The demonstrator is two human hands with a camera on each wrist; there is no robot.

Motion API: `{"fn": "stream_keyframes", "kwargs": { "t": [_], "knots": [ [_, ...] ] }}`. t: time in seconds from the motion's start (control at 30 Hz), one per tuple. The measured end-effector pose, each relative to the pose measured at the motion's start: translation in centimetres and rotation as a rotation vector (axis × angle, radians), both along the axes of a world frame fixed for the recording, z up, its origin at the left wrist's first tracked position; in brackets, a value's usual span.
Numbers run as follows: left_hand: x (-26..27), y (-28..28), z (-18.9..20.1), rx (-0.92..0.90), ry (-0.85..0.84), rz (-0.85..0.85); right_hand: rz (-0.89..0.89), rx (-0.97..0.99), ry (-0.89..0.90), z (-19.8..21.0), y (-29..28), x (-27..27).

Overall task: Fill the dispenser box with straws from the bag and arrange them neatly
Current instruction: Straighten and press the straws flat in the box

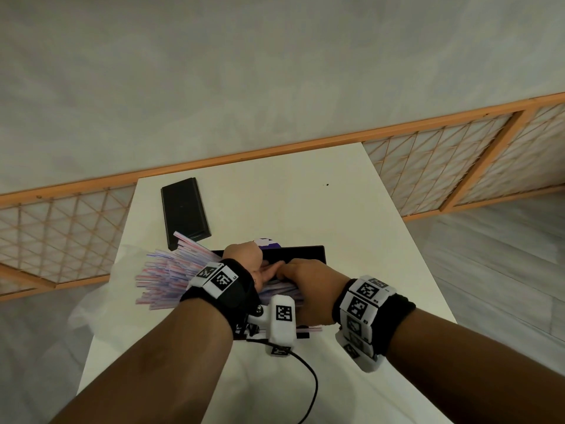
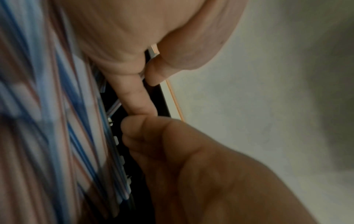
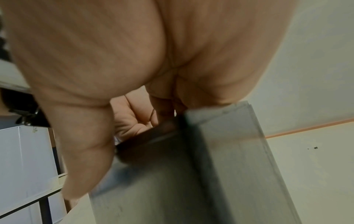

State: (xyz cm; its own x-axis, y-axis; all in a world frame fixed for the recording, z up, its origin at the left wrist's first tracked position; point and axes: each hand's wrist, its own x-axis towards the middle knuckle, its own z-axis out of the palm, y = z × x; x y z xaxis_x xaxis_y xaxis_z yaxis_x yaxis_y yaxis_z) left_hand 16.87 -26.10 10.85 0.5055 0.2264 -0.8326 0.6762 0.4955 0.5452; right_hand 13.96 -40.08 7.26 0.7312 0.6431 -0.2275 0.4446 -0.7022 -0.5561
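Observation:
A black dispenser box [image 1: 301,251] stands open on the white table [image 1: 351,240]. A bundle of red-and-blue striped straws [image 1: 166,278] lies across it, with the ends fanning out past its left end. My left hand [image 1: 244,258] holds the bundle at the box's left end; in the left wrist view the straws [image 2: 47,121] run along its palm. My right hand [image 1: 308,280] curls over the straws in the box, its fingertips meeting the left fingers. Its thumb [image 3: 86,151] lies outside the box wall [image 3: 229,151]. A clear plastic bag [image 1: 101,289] lies crumpled at the left.
The flat black lid [image 1: 183,209] lies on the table behind the box, to the left. A black cable [image 1: 308,377] runs from the left wrist camera over the near table. A wooden lattice screen [image 1: 458,160] stands behind the table.

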Motion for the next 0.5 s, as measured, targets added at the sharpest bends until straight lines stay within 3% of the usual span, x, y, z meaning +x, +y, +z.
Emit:
{"fn": "stream_keyframes", "kwargs": {
  "t": [0.07, 0.3, 0.43, 0.5],
  "knots": [
    [-0.1, 0.0, 0.1, 0.006, -0.021, -0.003, -0.008, -0.012, 0.011, 0.0, 0.0, -0.1],
    [-1.0, 0.7, 0.9, 0.351, -0.085, -0.246, -0.035, 0.026, 0.014, 0.4, 0.0, -0.1],
    [-1.3, 1.5, 2.3, 0.730, -0.266, -0.411, -0.080, 0.015, 0.027, 0.8, -0.2, 0.1],
    [-1.7, 2.1, 3.2, 0.794, -0.328, -0.433, -0.124, 0.033, 0.051, 1.2, -0.2, 0.4]
  ]
}}
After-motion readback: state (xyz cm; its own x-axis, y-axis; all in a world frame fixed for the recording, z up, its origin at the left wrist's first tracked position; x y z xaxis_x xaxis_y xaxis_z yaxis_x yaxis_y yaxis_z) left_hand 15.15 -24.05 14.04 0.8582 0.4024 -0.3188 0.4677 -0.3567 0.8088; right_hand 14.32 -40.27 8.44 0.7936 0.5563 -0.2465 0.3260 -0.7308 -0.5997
